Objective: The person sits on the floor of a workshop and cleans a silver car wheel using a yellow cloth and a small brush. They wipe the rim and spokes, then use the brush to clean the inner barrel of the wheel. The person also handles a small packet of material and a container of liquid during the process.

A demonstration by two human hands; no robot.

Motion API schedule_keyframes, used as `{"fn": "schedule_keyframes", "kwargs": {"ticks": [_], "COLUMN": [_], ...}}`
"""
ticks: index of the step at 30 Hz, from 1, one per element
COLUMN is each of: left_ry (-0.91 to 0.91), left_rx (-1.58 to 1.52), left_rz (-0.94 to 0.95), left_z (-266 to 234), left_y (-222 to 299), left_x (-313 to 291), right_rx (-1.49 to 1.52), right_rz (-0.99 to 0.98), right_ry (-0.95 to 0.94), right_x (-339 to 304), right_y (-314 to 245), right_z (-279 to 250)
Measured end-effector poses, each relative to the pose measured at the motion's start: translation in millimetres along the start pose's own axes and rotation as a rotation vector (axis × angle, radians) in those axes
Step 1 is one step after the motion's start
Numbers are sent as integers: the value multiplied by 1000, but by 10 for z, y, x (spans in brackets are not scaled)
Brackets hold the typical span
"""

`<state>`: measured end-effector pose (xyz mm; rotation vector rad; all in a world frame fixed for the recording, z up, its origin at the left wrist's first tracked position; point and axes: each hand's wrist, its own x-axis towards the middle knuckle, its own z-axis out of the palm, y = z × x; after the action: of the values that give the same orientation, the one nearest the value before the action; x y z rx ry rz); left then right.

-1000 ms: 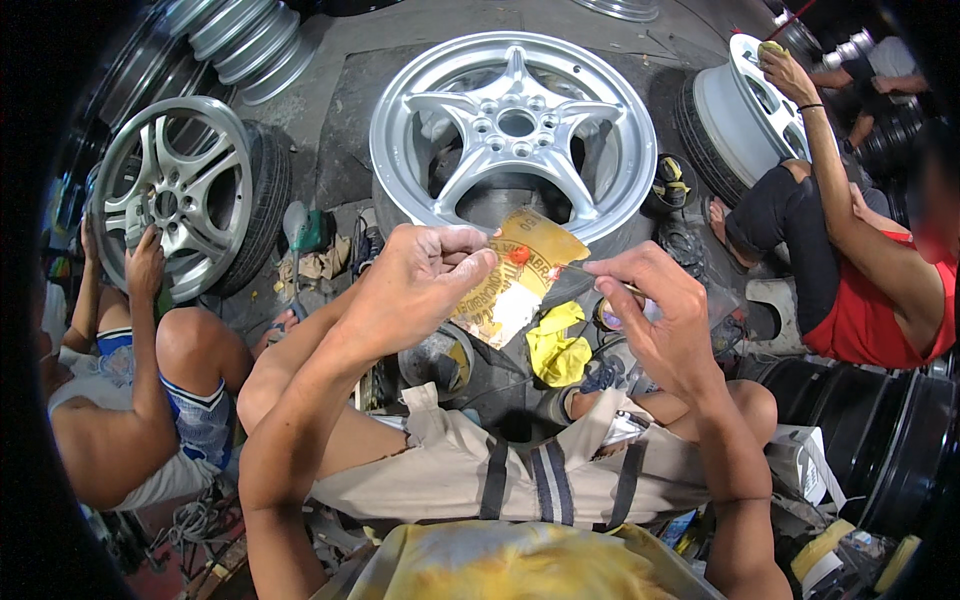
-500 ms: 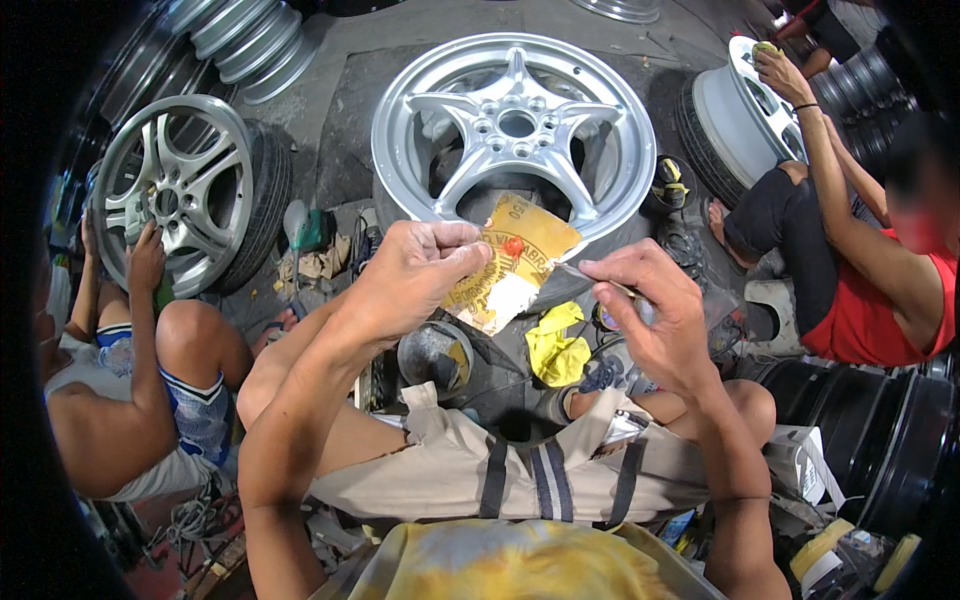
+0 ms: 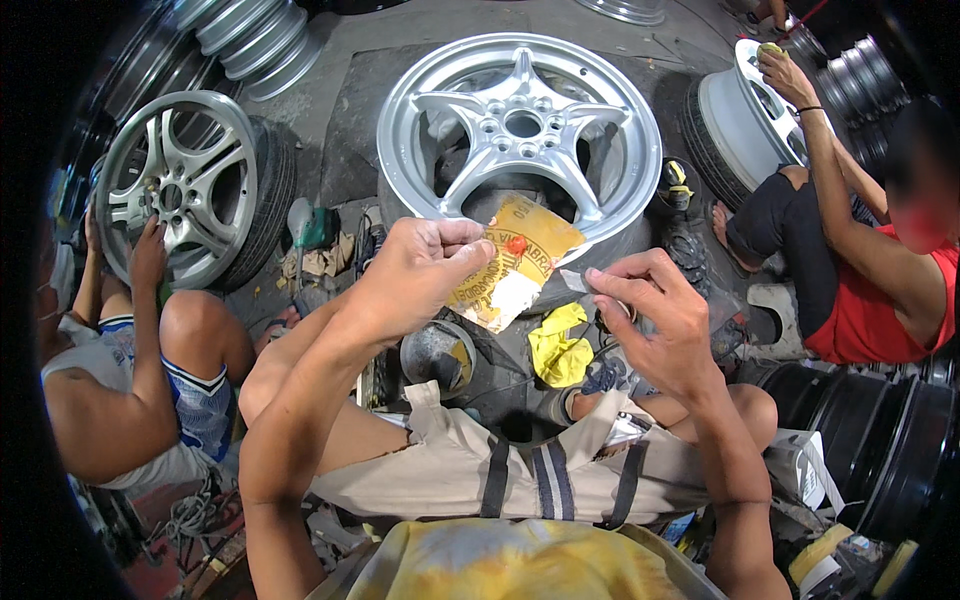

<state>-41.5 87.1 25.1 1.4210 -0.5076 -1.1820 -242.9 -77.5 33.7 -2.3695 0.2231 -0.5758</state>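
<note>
My left hand (image 3: 415, 280) pinches the edge of a sheet of sandpaper (image 3: 547, 240), printed brown backing up. On it lie a red-orange dab (image 3: 516, 245) and a larger white patch of paste (image 3: 513, 296). Just right of the sheet, my right hand (image 3: 665, 320) grips a small flat grey blade-like piece (image 3: 573, 281) between thumb and fingers. The piece's exact kind is unclear. Beyond both hands, a silver star-spoked wheel rim (image 3: 555, 152) lies face up on a tire, its near edge partly covered by the sheet.
A crumpled yellow cloth (image 3: 560, 345) and a round container (image 3: 437, 357) lie below my hands. To the left, a person works at another rim (image 3: 172, 195); to the right, a person in red holds a pad on a rim (image 3: 730, 110). Stacked rims (image 3: 250, 45) stand at the back left.
My right hand has turned slightly, and the flat face of the small grey piece now shows. It stands a little apart from the sandpaper. My left hand is nearly unmoved.
</note>
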Motion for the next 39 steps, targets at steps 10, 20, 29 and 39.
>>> {"fn": "schedule_keyframes", "kwargs": {"ticks": [10,20,29,39], "left_ry": [-19,-5,-51,-52], "left_rx": [114,166,112,-68], "left_rz": [-21,39,30,-33], "left_z": [46,35,78,69], "left_y": [-304,-304,-206,-189], "left_x": [-14,-42,-49,-15], "right_rx": [1,49,191,216], "right_rz": [116,74,278,110], "right_ry": [-56,-101,-111,-60], "right_x": [-31,-27,-78,-56], "right_y": [20,51,125,132], "right_z": [57,123,101,31]}}
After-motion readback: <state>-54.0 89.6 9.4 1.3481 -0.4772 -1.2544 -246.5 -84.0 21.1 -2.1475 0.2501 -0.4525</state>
